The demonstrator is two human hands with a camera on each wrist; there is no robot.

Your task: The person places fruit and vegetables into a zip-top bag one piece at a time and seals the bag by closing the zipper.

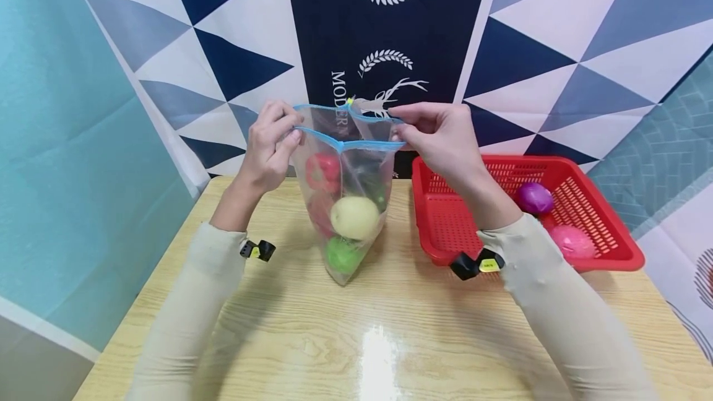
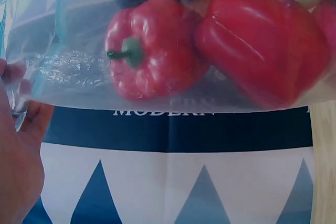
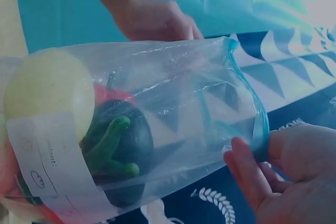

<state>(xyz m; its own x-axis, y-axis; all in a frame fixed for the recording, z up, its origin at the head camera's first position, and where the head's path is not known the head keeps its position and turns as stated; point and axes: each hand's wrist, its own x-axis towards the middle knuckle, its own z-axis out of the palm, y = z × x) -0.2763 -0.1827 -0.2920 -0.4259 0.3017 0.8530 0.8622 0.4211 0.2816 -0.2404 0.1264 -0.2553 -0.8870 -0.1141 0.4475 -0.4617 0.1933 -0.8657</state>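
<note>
Between both hands hangs a clear zip bag (image 1: pixel 364 172) with a blue zip rim (image 1: pixel 341 146), its mouth spread apart. My left hand (image 1: pixel 270 144) pinches the rim's left end; my right hand (image 1: pixel 442 135) pinches the right end between thumb and fingers. Through the film show a red bell pepper (image 2: pixel 157 51), a second red bell pepper (image 2: pixel 262 45), a pale yellow-green round fruit or vegetable (image 1: pixel 354 218), and a bright green round thing (image 1: pixel 342 255) at the bottom. In the right wrist view, a dark rounded thing (image 3: pixel 137 145) lies behind a forked green piece (image 3: pixel 107 148) that resembles chilies.
A red plastic basket (image 1: pixel 445 221) stands right of the bag, partly behind the right forearm. It holds a purple rounded item (image 1: pixel 536 197) and a pink one (image 1: pixel 572 242). A wooden table (image 1: pixel 312 333) lies below, with a patterned cloth (image 1: pixel 245 60) behind it.
</note>
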